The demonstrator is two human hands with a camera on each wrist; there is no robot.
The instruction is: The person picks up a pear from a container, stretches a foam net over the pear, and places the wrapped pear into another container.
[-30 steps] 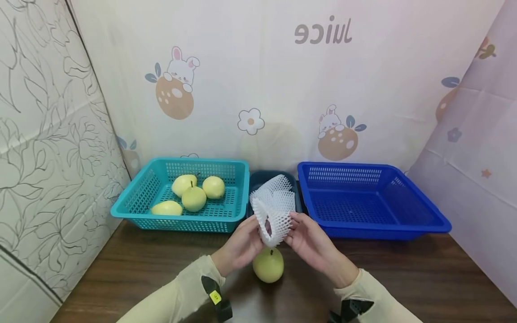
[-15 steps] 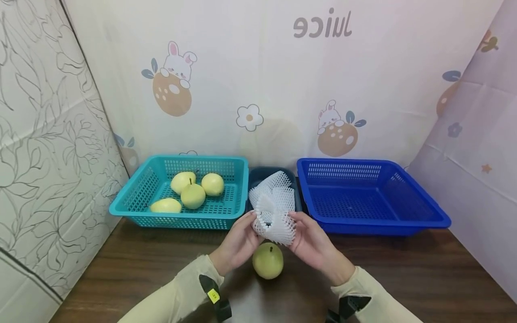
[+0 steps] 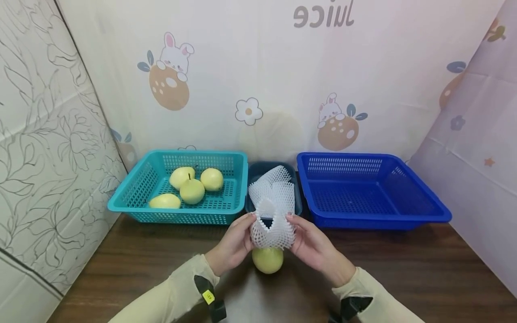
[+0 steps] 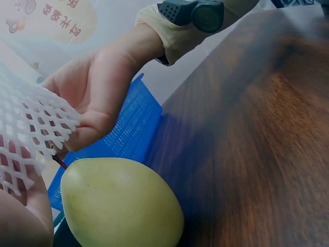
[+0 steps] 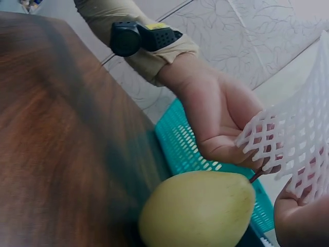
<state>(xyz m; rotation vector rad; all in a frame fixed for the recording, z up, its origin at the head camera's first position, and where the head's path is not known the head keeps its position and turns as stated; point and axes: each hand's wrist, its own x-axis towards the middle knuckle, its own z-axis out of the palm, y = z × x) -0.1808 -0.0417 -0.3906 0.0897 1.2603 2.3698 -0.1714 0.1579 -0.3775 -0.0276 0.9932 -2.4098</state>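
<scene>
A white foam fruit net (image 3: 278,235) is stretched between my two hands, its mouth spread apart. My left hand (image 3: 234,242) pinches one side of the rim between thumb and fingers. On the opposite side, my right hand (image 3: 313,244) grips the net likewise. Just below it a yellow-green pear (image 3: 268,262) stands on the table, its upper part covered by the net in the head view. Both wrist views show the pear (image 4: 121,200) bare, its stem close under the net's edge (image 5: 303,123).
A teal basket (image 3: 238,211) on the left holds several pears (image 3: 192,191). Behind my hands, a small dark bin (image 3: 298,202) contains more foam nets (image 3: 278,175). To the right stands a blue basket (image 3: 375,220). A printed curtain (image 3: 274,67) hangs behind the brown table (image 3: 161,251).
The net's mouth has turned from facing left to facing up, spread between both hands. It now overlaps the pear's top and stem, which showed before. The head view has tilted slightly downward.
</scene>
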